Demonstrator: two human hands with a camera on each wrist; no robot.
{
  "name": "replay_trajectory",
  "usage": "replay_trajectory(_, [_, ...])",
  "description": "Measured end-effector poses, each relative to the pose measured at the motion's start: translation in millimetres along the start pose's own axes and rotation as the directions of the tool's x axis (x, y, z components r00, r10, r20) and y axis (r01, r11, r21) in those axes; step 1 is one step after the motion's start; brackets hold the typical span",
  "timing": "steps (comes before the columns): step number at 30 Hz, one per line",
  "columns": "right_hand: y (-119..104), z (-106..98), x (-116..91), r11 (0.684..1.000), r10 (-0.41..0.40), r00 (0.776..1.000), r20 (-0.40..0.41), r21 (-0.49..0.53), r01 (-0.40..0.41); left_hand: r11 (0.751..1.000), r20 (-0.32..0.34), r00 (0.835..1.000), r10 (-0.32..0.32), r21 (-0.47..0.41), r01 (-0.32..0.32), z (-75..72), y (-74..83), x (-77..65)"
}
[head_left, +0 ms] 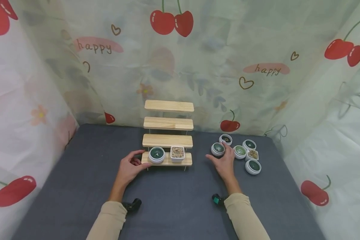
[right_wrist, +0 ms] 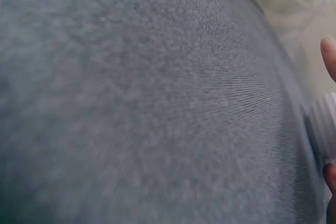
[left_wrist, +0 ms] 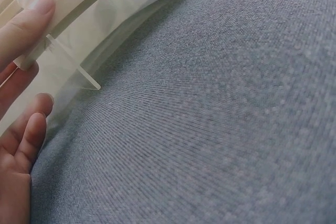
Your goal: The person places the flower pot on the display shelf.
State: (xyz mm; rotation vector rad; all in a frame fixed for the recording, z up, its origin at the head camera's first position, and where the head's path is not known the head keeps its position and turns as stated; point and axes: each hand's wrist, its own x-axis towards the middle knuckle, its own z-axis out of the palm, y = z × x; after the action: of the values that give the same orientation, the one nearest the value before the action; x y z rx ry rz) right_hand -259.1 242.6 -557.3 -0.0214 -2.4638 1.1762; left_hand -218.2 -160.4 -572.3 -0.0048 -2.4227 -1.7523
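Observation:
In the head view a four-tier wooden display stand [head_left: 168, 140] rises near the back of the table. My left hand [head_left: 130, 166] grips the left end of its lowest shelf; in the left wrist view the thumb [left_wrist: 29, 24] lies along the shelf edge. Beside that thumb sits a round white jar with a dark green top [head_left: 156, 154]. A square white pot of tan grains [head_left: 177, 153] stands to its right. My right hand [head_left: 226, 163] reaches around another round jar [head_left: 218, 148], thumb and fingers spread on either side. The ribbed white side [right_wrist: 324, 124] shows in the right wrist view, apart from the thumb.
Right of the right hand several white pots cluster, including a light green one [head_left: 240, 151], a square grainy one [head_left: 252, 154] and a dark green one [head_left: 253, 166]. A dark cloth covers the table [head_left: 174, 200]. Cherry-printed curtains [head_left: 198, 66] hang behind and at both sides.

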Motion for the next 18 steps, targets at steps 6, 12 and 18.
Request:
replay_trajectory(6, [10, 8, 3, 0.993, 0.095, 0.995, -0.017, 0.078, -0.093, 1.0, 0.007, 1.0, -0.007, 0.0, 0.007, 1.0, -1.3, 0.6])
replay_trajectory(12, [18, 13, 7, 0.985, 0.148, 0.988, -0.046, 0.096, -0.143, 1.0, 0.001, 1.0, 0.008, 0.006, -0.008, 1.1, -1.4, 0.1])
replay_trajectory(18, [17, 12, 6, 0.979, 0.199, 0.98, -0.028, 0.049, -0.197, 1.0, 0.0, 1.0, 0.006, 0.006, -0.006, 0.7, -2.7, 1.4])
